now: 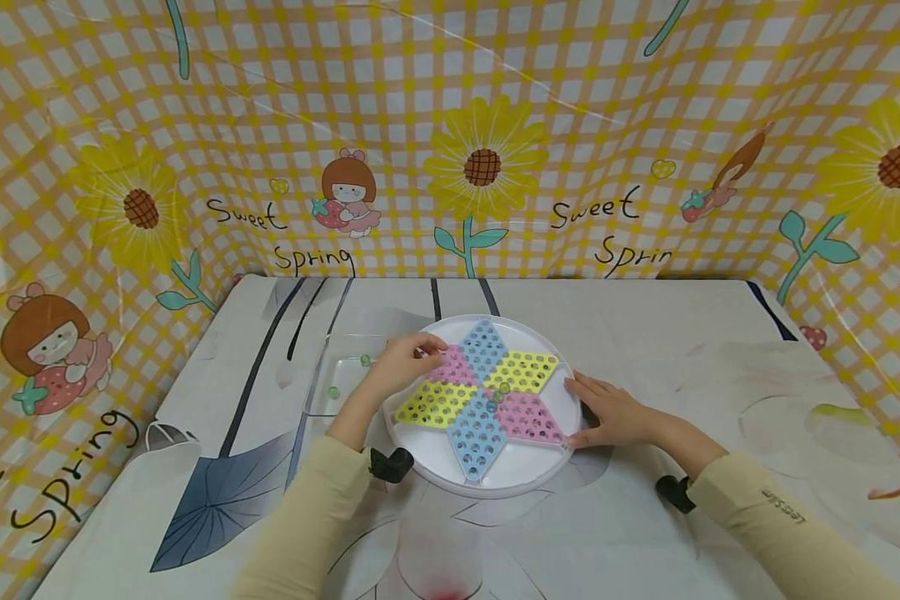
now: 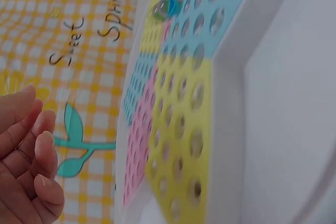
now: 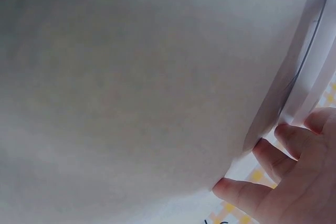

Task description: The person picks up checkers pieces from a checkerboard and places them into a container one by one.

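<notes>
A round white Chinese checkers board [image 1: 521, 475] with a pink, yellow and blue star of holes lies on the table. Near its middle sit a few green marbles [image 1: 505, 387] and a blue marble [image 1: 491, 407]. My left hand [image 1: 401, 364] hovers above the board's upper-left pink section, fingers curved and thumb close to the index finger. The left wrist view shows this hand [image 2: 29, 161] too; whether a marble is between the fingertips is hidden. At the board's right edge my right hand [image 1: 611, 410] rests with fingers and thumb spread, fingertips [image 3: 264, 148] touching the rim.
Left of the board stands a clear plastic box [image 1: 318, 404] with green marbles [image 1: 333, 392] in it. A white looped object [image 1: 168, 437] lies at the table's left edge. A checked cloth [image 1: 397, 83] with printed flowers hangs behind and at both sides.
</notes>
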Demonstrator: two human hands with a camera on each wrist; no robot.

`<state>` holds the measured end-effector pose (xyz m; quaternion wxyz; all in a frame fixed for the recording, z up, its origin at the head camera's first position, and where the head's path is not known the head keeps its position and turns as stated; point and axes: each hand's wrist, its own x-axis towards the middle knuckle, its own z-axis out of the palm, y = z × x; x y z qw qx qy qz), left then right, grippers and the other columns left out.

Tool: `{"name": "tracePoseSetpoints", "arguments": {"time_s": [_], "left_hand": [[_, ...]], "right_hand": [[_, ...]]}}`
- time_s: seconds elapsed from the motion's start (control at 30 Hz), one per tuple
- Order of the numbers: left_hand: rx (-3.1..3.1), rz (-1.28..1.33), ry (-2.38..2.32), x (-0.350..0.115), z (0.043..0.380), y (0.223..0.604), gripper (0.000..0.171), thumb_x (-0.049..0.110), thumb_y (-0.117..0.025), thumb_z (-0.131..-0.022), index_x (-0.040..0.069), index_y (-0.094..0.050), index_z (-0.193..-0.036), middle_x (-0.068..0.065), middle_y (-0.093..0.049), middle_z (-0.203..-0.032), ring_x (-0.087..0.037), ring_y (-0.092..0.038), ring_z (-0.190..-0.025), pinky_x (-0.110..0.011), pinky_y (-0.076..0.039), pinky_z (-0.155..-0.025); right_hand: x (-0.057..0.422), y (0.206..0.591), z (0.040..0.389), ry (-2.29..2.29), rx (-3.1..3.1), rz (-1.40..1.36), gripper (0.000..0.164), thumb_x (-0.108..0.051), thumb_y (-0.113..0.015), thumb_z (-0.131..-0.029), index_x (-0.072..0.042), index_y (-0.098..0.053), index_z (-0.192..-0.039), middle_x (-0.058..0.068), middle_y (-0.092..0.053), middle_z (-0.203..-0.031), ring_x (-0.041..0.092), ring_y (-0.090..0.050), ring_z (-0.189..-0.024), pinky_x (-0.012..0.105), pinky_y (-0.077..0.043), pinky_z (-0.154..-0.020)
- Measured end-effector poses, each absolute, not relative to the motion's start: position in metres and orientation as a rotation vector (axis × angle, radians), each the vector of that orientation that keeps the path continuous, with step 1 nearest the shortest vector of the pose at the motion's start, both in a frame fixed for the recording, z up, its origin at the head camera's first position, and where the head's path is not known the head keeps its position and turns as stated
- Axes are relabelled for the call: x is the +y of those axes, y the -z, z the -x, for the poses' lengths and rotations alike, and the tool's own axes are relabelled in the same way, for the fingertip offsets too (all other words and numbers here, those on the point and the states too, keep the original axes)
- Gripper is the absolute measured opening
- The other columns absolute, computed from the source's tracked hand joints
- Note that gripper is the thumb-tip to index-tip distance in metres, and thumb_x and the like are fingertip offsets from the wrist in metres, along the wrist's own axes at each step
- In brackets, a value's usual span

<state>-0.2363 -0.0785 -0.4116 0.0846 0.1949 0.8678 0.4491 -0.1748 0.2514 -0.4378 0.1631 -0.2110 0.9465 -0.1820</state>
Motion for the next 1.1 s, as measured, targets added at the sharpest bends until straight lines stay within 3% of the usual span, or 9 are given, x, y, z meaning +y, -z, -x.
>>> {"name": "tracePoseSetpoints", "arguments": {"time_s": [0.43,1.1], "left_hand": [[2.463,-0.624,-1.146,-0.034,0.23,0.424,0.02,0.022,-0.065,-0.084,0.008,-0.065,-0.099,0.0,-0.059,-0.088,-0.011,-0.048,-0.078,-0.02,-0.041,-0.066],[2.426,-0.594,-1.042,-0.02,0.226,0.438,0.014,0.018,-0.072,-0.078,0.011,-0.066,-0.088,0.004,-0.057,-0.074,-0.008,-0.047,-0.068,-0.019,-0.039,-0.063]], "right_hand": [[0.253,0.439,0.174,0.524,2.709,0.603,0.099,-0.051,-0.068,-0.073,0.009,-0.024,-0.139,0.033,-0.016,-0.144,0.053,-0.017,-0.128,0.066,-0.017,-0.098],[0.253,0.442,0.176,0.527,2.692,0.57,0.1,-0.053,-0.067,-0.073,0.008,-0.022,-0.14,0.032,-0.014,-0.145,0.053,-0.015,-0.128,0.066,-0.015,-0.099]]}}
